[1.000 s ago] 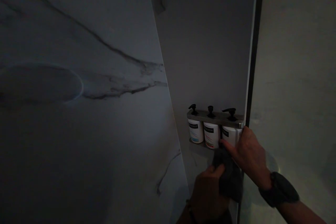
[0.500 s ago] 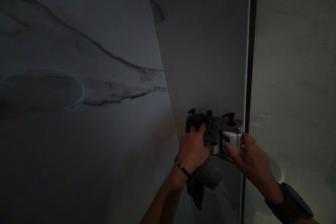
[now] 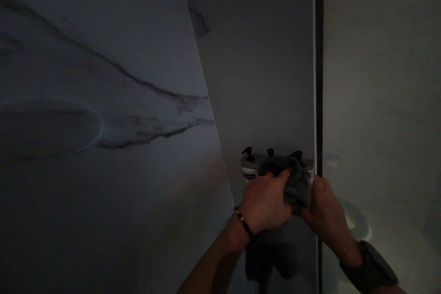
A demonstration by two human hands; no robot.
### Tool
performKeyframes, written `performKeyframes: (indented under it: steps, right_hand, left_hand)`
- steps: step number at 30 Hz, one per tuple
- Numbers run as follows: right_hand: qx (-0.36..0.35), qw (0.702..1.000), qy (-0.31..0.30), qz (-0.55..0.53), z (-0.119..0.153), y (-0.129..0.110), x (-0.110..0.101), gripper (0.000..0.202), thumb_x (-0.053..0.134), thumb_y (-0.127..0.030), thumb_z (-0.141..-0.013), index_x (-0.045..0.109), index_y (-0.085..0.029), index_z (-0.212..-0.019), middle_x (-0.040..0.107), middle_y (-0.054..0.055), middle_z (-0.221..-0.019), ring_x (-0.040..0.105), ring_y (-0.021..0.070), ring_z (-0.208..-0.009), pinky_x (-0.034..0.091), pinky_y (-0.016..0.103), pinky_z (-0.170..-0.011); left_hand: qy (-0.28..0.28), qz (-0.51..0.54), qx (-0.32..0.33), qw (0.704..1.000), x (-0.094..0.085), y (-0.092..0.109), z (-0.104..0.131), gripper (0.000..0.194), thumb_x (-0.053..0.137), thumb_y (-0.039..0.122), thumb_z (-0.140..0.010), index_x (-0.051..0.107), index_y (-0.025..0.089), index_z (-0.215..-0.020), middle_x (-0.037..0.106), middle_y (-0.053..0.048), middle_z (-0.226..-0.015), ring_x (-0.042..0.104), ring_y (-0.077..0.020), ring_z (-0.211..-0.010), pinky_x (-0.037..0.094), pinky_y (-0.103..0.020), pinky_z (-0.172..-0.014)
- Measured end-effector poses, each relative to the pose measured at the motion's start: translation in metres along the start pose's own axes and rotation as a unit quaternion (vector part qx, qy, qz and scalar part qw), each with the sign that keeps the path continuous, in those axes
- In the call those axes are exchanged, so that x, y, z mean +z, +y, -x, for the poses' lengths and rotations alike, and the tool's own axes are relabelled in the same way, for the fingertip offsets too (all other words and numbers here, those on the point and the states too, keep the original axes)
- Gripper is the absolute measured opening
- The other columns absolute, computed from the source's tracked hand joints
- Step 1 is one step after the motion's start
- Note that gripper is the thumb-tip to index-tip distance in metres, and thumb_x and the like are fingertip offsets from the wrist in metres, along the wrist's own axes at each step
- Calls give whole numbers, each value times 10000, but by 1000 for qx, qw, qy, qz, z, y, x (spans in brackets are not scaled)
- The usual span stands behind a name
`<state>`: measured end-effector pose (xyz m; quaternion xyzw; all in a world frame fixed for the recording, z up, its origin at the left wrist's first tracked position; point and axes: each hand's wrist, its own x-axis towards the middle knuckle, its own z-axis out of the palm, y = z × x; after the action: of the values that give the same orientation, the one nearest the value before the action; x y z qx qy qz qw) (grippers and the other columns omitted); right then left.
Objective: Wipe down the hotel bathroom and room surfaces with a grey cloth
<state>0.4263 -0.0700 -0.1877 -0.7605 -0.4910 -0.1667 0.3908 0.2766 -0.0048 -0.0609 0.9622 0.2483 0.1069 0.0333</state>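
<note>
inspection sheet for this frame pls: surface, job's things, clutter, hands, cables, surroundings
Surface: marble-look wall, dark veins, dim light.
Job's things: dark cloth pressed over pump bottles in wall-mounted metal holder; only the leftmost bottle shows.
Clutter: nothing seen.
Hands: left hand grips the cloth; right hand at the holder's right end, contact unclear.
Cables: nothing seen.
Surroundings: dark vertical frame, pale panel to its right; bracelet on left wrist, watch on right.

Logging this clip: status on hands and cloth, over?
Left hand presses grey cloth over dispenser bottles. Right hand steadies rack's right end. Nothing in the way.
</note>
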Motion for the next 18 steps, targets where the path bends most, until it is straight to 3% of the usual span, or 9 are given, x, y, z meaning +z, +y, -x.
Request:
performKeyframes:
  steps: [4,7,11,14,18]
  right_hand:
    - [-3,999,-24,47,-5,-10,-9,468,499,-368,-837,416,-73,-1190,518,153,-1013,584,304,-871,543,396,-676]
    - [14,1000,-8,22,0,-15,-8,403,434,-271,-839,446,-93,-1201,539,163,-1031,583,299,-891,537,387,-668]
    - [12,996,53,-68,13,-10,2,323,323,-278,-911,574,-183,-1090,578,153,-1089,584,286,-928,527,389,-697]
    - [32,995,61,-77,17,-7,7,342,296,-291,-922,610,-184,-1007,605,146,-994,584,277,-836,513,393,-656]
    - [48,997,53,-40,13,-14,5,278,362,-281,-868,604,-184,-964,597,128,-919,572,256,-778,495,360,-611]
  left_hand:
    - [11,-48,-49,998,1,-11,4,619,564,291,-769,443,269,-1375,660,-123,-1050,672,-319,-894,545,-420,-755]
    - [32,-50,-28,998,9,6,-2,614,553,251,-754,440,230,-1357,651,-128,-1014,673,-303,-841,551,-410,-722]
    - [47,-30,26,998,16,34,-11,562,567,243,-743,473,225,-1298,643,-114,-990,663,-273,-825,552,-386,-707]
    - [40,-40,27,998,12,36,-12,568,567,234,-741,472,222,-1301,647,-120,-988,663,-267,-826,552,-381,-703]
    - [-6,-52,63,997,-5,25,-13,495,550,272,-753,514,225,-1244,683,-110,-985,678,-283,-845,562,-391,-713]
